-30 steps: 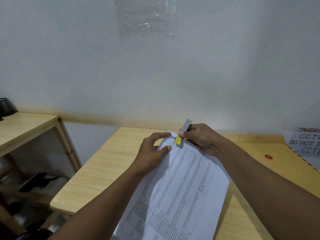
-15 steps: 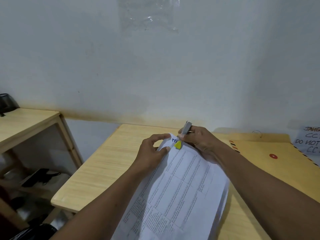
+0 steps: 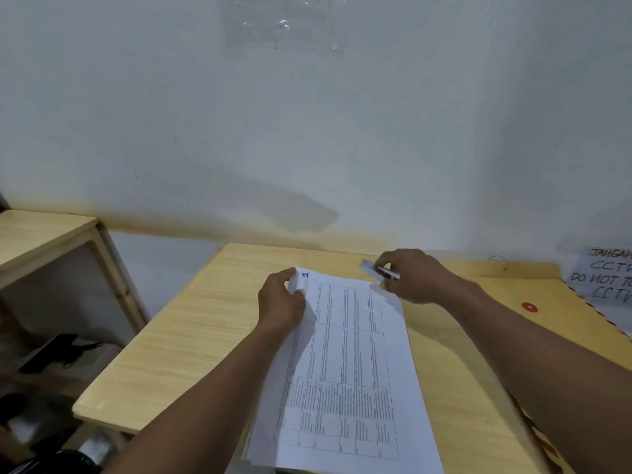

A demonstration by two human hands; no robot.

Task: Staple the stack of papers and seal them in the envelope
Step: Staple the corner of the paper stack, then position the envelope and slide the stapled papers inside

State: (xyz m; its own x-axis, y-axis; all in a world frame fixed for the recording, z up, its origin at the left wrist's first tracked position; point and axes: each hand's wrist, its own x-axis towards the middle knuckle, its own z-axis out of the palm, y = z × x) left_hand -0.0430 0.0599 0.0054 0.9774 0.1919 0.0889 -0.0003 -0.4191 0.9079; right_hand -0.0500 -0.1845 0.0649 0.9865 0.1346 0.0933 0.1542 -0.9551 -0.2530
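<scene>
Head view. A pale wooden side shelf (image 3: 48, 241) stands left of the light wooden table (image 3: 191, 336), with a gap of floor between them. Dark, blurred items lie under the shelf. The table's left third is bare wood up to its left and near edges.

At the table's middle lies the stack of white printed papers (image 3: 345, 371). Its long side runs from the table's far half to about the table's near edge. The left hand (image 3: 280, 302) grips the stack's far-left corner, fingers curled round the paper edge.

Just past the stack's far-right corner, the right hand (image 3: 410, 278) is clenched around a small silver stapler (image 3: 374, 271). The stapler's tip points left, clear of the paper edge. Whether it touches the table cannot be told.

Bare wood lies between the stack's far edge and the table's far edge, which meets the white wall (image 3: 307, 148).

On the table's right part lies a brown paper envelope (image 3: 533, 292) with a red round fastener and a striped border. The right forearm crosses above it. Beyond the table's far-right corner stands a handwritten white notice (image 3: 605, 278), cut off by the frame.
</scene>
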